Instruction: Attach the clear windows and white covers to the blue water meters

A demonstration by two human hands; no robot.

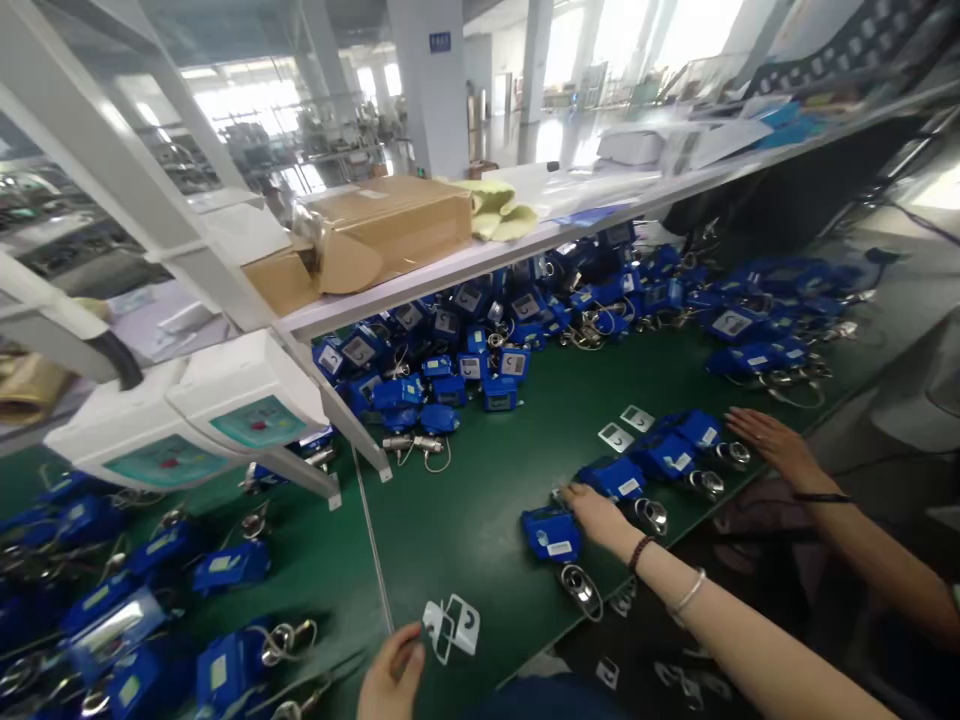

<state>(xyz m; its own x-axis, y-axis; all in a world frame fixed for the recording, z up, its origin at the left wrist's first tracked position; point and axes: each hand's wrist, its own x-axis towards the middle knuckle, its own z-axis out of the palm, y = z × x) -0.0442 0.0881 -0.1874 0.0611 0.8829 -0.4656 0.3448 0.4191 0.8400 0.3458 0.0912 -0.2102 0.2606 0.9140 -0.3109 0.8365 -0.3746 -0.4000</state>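
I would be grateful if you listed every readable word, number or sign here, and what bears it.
No text is legible.
Blue sign on the pillar: too small.
White labels on the blue housings: too blurred.
Teal panels on the white boxes: blurred.
Loose faceplates: no legible words.

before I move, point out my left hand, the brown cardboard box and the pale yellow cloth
Your left hand (388, 684), head view: middle of the hand.
Brown cardboard box (424, 232), head view: long side.
Pale yellow cloth (513, 222), head view: right end.

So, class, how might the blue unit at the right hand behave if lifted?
The blue unit would probably stay stiff, since its body looks blocky and solid. The bulky metal fitting jutting from its near side may tip it that way.
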